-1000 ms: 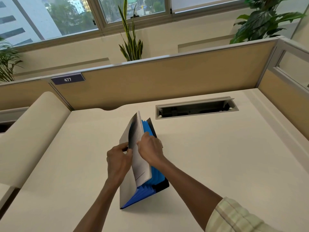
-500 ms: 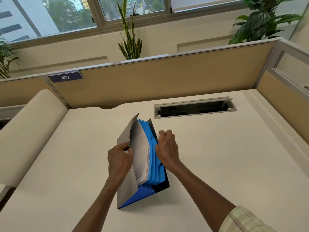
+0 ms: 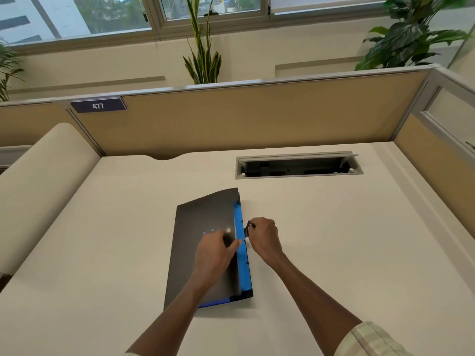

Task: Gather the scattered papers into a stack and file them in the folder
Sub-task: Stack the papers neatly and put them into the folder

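Note:
A dark grey expanding folder (image 3: 199, 242) with blue pockets lies flat on the cream desk (image 3: 334, 240), its cover down. The blue pocket edges (image 3: 241, 253) show along its right side. My left hand (image 3: 214, 253) presses flat on the cover near a small white button (image 3: 228, 230). My right hand (image 3: 262, 237) sits at the folder's right edge and pinches a small dark closure strap (image 3: 248, 227). No papers are visible; they are hidden inside the folder.
An open cable tray (image 3: 298, 165) is recessed into the desk behind the folder. Tan partition walls (image 3: 244, 116) bound the desk at the back and right. A rounded cream panel (image 3: 38, 181) rises on the left. Plants stand beyond the partition.
The folder stood open with white papers going into its pockets; now its cover is folded down flat. My left hand moved onto the cover and my right hand took the strap.

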